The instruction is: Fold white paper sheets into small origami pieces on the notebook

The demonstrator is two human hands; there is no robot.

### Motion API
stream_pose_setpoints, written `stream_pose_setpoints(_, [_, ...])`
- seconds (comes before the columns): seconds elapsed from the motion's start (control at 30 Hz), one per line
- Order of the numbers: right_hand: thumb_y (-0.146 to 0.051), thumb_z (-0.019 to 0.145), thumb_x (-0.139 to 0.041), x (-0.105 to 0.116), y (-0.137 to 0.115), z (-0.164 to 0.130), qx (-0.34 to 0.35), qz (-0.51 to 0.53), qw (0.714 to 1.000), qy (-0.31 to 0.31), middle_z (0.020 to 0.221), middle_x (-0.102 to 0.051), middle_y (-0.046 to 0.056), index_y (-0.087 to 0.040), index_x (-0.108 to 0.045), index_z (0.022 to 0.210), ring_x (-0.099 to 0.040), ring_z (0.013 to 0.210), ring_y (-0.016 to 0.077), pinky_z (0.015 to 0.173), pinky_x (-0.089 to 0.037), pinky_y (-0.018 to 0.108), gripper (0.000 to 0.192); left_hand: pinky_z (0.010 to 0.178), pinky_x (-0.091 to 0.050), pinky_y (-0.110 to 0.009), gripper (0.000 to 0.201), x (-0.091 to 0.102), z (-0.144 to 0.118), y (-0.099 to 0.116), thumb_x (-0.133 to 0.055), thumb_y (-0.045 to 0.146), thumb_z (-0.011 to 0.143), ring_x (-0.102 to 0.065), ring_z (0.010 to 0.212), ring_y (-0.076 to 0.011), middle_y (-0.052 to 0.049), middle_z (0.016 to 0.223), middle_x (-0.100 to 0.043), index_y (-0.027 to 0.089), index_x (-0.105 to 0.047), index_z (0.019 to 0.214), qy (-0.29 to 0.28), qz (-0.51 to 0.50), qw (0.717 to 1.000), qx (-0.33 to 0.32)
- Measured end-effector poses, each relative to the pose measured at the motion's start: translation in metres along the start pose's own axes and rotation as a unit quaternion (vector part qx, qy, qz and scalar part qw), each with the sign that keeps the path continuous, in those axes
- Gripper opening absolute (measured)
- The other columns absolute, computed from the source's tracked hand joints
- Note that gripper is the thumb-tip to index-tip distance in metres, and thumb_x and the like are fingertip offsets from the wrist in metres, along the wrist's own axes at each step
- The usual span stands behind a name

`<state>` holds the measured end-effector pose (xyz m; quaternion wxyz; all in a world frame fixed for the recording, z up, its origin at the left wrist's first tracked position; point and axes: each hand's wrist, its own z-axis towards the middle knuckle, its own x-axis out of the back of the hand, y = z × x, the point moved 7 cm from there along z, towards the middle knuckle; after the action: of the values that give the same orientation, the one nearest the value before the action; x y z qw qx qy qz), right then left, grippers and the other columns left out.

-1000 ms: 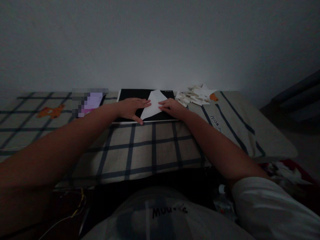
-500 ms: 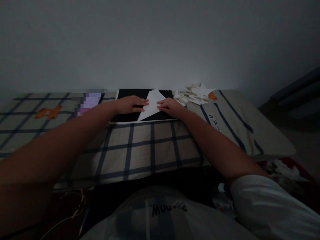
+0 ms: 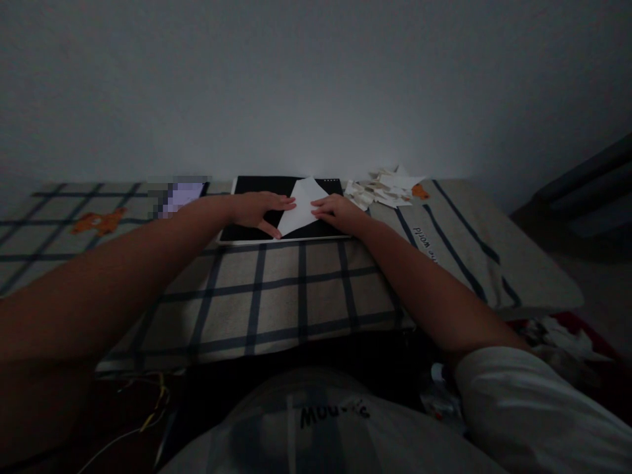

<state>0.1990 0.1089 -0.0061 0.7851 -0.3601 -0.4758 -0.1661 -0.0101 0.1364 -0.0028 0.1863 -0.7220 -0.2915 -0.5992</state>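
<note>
A white folded sheet of paper (image 3: 303, 205) lies on a black board (image 3: 247, 230) at the far side of a checked cloth. My left hand (image 3: 257, 209) rests flat on the board, its fingers pressing the paper's left edge and the thumb near its lower corner. From the other side my right hand (image 3: 336, 209) lies flat, fingertips on the paper's right edge. Both hands are spread and press down rather than grasp.
A heap of white paper scraps (image 3: 382, 188) lies right of the board near the wall. A blurred lit screen (image 3: 180, 196) sits left of the board. The checked cloth (image 3: 276, 296) covers a low surface that ends at right (image 3: 543, 289). Thin cables (image 3: 143, 421) trail at lower left.
My left hand has slid slightly along the paper's left edge, thumb back near the lower corner. The paper's shape looks a little narrower. The right hand has barely moved.
</note>
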Motion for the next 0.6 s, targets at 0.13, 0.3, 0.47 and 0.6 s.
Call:
stream_pose_setpoints(0.13, [-0.021, 0.106, -0.065, -0.001, 0.001, 0.000, -0.002, -0.001, 1.000, -0.005, 0.143, -0.077, 0.015, -0.020, -0.087, 0.119, -0.069, 0.136, 0.0289, 0.122, -0.046, 0.053, 0.025, 0.130, -0.035, -0.039, 0.075, 0.006, 0.005, -0.002, -0.063, 0.061, 0.102, -0.049, 0.159, -0.0271, -0.006, 0.174, -0.049, 0.030, -0.051, 0.168, 0.022, -0.026, 0.999, 0.000])
stream_pose_setpoints(0.3, [-0.023, 0.107, -0.065, -0.001, 0.003, 0.001, 0.000, 0.005, 1.000, -0.007, 0.144, -0.077, 0.014, -0.021, -0.087, 0.118, -0.069, 0.135, 0.0278, 0.123, -0.047, 0.052, 0.025, 0.121, -0.044, -0.035, 0.048, 0.013, 0.010, -0.004, -0.049, 0.049, 0.111, -0.064, 0.141, -0.0219, 0.002, 0.157, -0.068, 0.034, -0.071, 0.150, 0.077, -0.031, 0.996, 0.016])
stream_pose_setpoints(0.47, [-0.025, 0.108, -0.064, -0.002, 0.003, 0.002, 0.005, 0.002, 1.000, -0.010, 0.145, -0.076, 0.014, -0.021, -0.087, 0.118, -0.070, 0.135, 0.0278, 0.124, -0.046, 0.051, 0.026, 0.111, -0.050, -0.032, 0.048, 0.017, 0.014, -0.009, -0.046, 0.055, 0.112, -0.071, 0.124, -0.0215, 0.001, 0.138, -0.080, 0.035, -0.080, 0.138, 0.141, -0.030, 0.989, 0.040])
stream_pose_setpoints(0.6, [-0.023, 0.107, -0.064, -0.002, 0.003, 0.003, 0.006, -0.004, 1.000, -0.012, 0.145, -0.076, 0.014, -0.019, -0.087, 0.117, -0.069, 0.135, 0.0274, 0.123, -0.046, 0.050, 0.025, 0.096, -0.053, -0.031, 0.043, 0.017, 0.018, -0.016, -0.052, 0.056, 0.109, -0.075, 0.109, -0.0219, -0.002, 0.119, -0.086, 0.035, -0.085, 0.129, 0.200, -0.006, 0.977, 0.077])
